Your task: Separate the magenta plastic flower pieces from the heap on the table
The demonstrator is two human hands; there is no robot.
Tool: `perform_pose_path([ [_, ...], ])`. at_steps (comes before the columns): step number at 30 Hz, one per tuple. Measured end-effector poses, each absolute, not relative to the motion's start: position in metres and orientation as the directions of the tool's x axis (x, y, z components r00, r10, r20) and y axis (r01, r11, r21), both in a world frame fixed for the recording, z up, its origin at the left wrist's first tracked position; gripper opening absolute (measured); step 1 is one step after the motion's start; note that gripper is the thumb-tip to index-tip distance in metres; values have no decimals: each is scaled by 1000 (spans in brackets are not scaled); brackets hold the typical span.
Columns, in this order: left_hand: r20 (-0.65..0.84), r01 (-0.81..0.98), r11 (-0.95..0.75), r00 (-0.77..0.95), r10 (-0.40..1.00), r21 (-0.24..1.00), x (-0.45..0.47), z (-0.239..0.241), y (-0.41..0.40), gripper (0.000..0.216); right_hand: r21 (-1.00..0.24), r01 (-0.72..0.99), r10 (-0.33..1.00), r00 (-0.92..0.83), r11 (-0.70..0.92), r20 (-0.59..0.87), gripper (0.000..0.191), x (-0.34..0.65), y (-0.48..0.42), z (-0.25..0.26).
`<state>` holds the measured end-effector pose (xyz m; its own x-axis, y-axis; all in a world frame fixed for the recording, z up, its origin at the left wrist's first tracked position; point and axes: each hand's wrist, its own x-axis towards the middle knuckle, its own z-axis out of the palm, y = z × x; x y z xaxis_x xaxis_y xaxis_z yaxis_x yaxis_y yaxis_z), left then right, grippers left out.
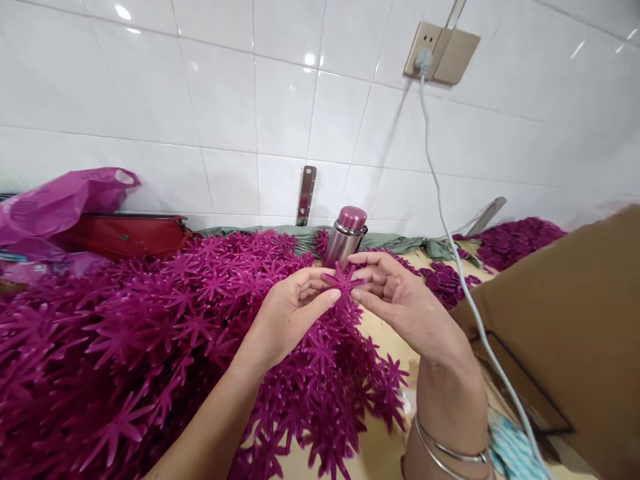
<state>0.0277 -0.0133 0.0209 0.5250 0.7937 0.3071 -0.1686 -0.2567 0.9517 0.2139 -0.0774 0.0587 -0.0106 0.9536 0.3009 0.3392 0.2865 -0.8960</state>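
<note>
Just in front of the flask (345,239), your left hand (290,313) and right hand (400,300) pinch one purple flower piece (343,280) between fingertips, its petals spread flat toward you.

One head-worn view looks forward and down, close over the table (385,440), facing the tiled wall (225,100).

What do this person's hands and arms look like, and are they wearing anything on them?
Both are bare: no gloves and no sleeves in view. The left hand and its forearm carry nothing. The right hand has thin silver metal bangles around the wrist. No rings or markings can be made out.
</note>
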Motion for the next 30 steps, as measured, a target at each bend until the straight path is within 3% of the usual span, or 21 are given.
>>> perform_pose_path([
  [5, 277, -301, -151, 437, 856, 942, 21, 26, -4, 19, -828, 422, 921, -49, 369, 385, 48, 197, -65, 56],
  [10, 226, -365, -52, 453, 862, 930, 20, 30, -4, 35, -629, 619, 851, -127, 470, 510, 64, 201, -59, 52],
  [13, 225, -433, -11, 446, 867, 902, 22, 30, -6, 47, -579, 649, 847, -207, 494, 490, 62, 206, -58, 53],
  [20, 213, -565, 93, 451, 867, 820, 28, 23, -7, 39, -569, 626, 828, -250, 534, 502, 50, 208, -58, 53],
  [25, 325, -470, -140, 341, 882, 872, 27, 25, -6, 35, -547, 682, 843, -201, 486, 499, 28, 200, -52, 46],
  [28, 466, -220, -419, 242, 851, 881, 26, 25, -7, 28, -470, 739, 816, -183, 482, 548, 13, 195, -47, 43],
  [30, 618, 17, -629, 170, 767, 777, 28, 24, -8, 30, -417, 771, 797, -186, 480, 575, 12, 192, -45, 42],
])
